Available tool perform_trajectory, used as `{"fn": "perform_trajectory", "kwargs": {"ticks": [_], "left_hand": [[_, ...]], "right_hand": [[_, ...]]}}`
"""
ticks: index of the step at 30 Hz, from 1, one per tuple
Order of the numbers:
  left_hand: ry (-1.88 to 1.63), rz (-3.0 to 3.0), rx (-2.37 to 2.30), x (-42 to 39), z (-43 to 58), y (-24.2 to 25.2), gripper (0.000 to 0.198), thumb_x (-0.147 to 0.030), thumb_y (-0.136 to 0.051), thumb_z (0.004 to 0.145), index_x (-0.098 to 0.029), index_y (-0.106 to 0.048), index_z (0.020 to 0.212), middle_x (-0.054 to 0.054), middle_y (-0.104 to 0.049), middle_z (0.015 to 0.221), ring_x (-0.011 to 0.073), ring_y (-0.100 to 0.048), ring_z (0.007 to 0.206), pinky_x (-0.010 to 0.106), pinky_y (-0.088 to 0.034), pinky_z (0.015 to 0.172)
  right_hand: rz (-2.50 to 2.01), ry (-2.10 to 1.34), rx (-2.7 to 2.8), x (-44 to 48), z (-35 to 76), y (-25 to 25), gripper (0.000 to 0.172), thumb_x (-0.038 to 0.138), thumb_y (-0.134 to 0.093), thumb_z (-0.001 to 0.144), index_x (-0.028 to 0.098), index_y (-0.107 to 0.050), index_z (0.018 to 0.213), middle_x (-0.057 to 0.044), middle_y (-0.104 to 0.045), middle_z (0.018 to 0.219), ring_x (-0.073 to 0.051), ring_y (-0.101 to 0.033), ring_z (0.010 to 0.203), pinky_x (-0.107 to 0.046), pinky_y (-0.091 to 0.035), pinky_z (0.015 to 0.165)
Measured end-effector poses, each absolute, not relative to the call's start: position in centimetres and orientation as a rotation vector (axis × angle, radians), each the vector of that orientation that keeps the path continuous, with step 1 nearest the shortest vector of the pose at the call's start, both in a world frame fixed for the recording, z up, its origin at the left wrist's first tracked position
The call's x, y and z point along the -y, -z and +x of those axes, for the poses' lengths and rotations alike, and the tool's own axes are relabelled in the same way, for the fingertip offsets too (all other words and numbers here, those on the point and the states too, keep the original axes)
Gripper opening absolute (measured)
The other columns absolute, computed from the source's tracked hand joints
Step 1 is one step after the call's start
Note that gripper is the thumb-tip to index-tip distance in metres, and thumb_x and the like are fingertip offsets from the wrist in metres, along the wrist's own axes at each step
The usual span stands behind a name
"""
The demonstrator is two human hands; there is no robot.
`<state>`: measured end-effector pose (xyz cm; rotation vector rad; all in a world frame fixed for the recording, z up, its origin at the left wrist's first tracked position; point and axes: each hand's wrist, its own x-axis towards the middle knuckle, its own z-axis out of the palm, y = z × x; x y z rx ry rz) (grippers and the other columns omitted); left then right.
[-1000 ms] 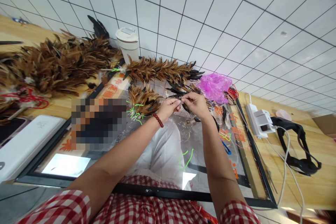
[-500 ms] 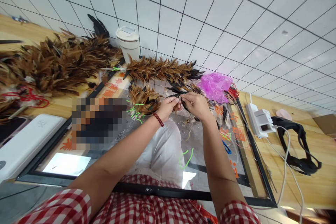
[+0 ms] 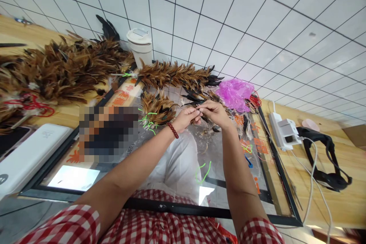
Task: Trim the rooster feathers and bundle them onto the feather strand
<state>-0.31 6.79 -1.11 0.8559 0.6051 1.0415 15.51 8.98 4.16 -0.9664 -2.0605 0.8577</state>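
Note:
My left hand (image 3: 185, 118) and my right hand (image 3: 215, 113) meet fingertip to fingertip over the glass tabletop (image 3: 171, 148). Both are closed in a pinch. What lies between the fingers is small and mostly covered. Just behind them spreads a loose pile of dark and brown feathers (image 3: 210, 95). To the left of my left hand lies a short bundle of brown feathers (image 3: 158, 107), with bright green ties (image 3: 148, 122) at its near end. Farther back stretches a long feather strip (image 3: 174, 74) with black tips at its right end.
A pink plastic bag (image 3: 235, 93) sits behind my right hand. At the back stands a white lidded cup (image 3: 140, 47), beside a large feather heap (image 3: 65, 65). A power strip (image 3: 277, 129) and black headset strap (image 3: 326, 160) lie right; a white power bank (image 3: 34, 156) lies left.
My right fingers have come closer to the left fingertips and lie flatter. The dark piece seen under the right fingers before is now mostly out of sight.

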Motion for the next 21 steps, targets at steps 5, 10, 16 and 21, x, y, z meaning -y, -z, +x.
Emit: {"fn": "perform_trajectory", "kwargs": {"ticks": [5,10,16,21], "left_hand": [[-1.101,0.818,-0.633,-6.91,-0.28,1.08,0.035,-0.043,-0.074,0.068,-0.012,-0.058,0.07,-0.002,-0.053,0.055,0.01,-0.057,0.055,0.022,-0.045,0.058],[-1.16,0.809,-0.593,-6.92,-0.3,1.14,0.033,-0.041,-0.074,0.068,-0.012,-0.059,0.069,0.001,-0.059,0.061,0.011,-0.058,0.057,0.025,-0.047,0.061],[-1.199,0.82,-0.619,-6.89,-0.24,1.14,0.031,-0.039,-0.075,0.068,-0.011,-0.063,0.071,0.004,-0.065,0.065,0.0117,-0.06,0.059,0.025,-0.047,0.063],[-1.153,0.789,-0.591,-6.85,-0.37,1.03,0.033,-0.04,-0.076,0.066,-0.012,-0.061,0.07,0.002,-0.063,0.063,0.0117,-0.06,0.058,0.025,-0.047,0.062]], "right_hand": [[-0.94,-0.736,2.229,-8.67,15.59,-4.72,0.033,0.025,-0.05,0.089,0.025,-0.065,0.118,-0.008,-0.063,0.115,-0.018,-0.057,0.109,-0.038,-0.043,0.098],[-0.902,-0.788,2.328,-8.43,15.71,-4.93,0.046,0.011,-0.044,0.086,0.027,-0.06,0.126,-0.006,-0.057,0.131,-0.018,-0.051,0.123,-0.04,-0.038,0.106],[-0.906,-0.919,2.308,-8.71,15.82,-4.41,0.058,0.004,-0.041,0.078,0.027,-0.056,0.13,-0.004,-0.056,0.134,-0.017,-0.051,0.124,-0.039,-0.039,0.106],[-0.906,-0.922,2.283,-8.57,16.19,-4.69,0.05,0.008,-0.046,0.08,0.026,-0.061,0.124,-0.004,-0.058,0.131,-0.017,-0.051,0.124,-0.039,-0.038,0.107]]}}
